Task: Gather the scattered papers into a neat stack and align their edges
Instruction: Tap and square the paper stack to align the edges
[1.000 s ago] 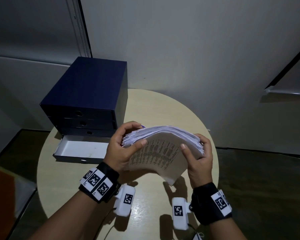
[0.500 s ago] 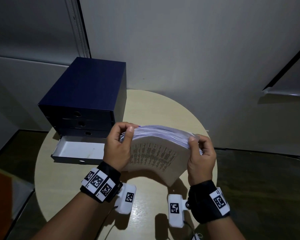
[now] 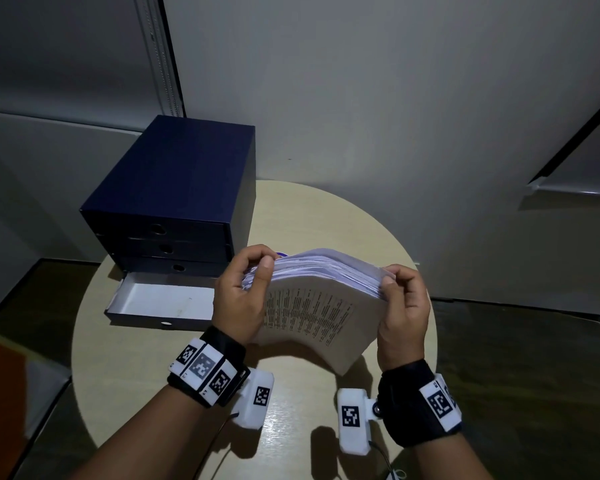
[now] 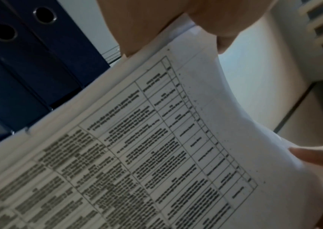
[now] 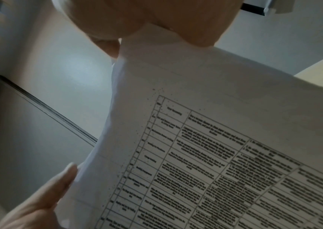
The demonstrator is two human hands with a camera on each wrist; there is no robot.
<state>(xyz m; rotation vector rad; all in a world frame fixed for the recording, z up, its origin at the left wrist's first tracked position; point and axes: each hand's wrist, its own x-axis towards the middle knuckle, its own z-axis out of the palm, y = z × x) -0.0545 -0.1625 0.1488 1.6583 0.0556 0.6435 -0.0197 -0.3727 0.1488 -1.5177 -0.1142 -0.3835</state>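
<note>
A thick stack of printed papers [image 3: 312,306] stands on edge above the round table [image 3: 326,216], bowed, its printed table face toward me. My left hand [image 3: 243,292] grips its left side, thumb on the near face and fingers curled over the top edges. My right hand [image 3: 400,299] grips the right side the same way. The top edges look fanned and uneven. In the left wrist view the printed sheet [image 4: 156,147] fills the frame under my left hand [image 4: 166,23]. The right wrist view shows the same sheet [image 5: 215,139] held by my right hand [image 5: 146,23].
A dark blue drawer box [image 3: 174,199] stands at the table's back left, its bottom drawer [image 3: 160,303] pulled out and white inside. Grey walls close in behind. An orange object [image 3: 0,372] lies off the table at the far left.
Both hands have shifted their hold on the stack: thumbs moved up from the near face toward the top edges. The stack rose slightly and its top edges drew closer together.
</note>
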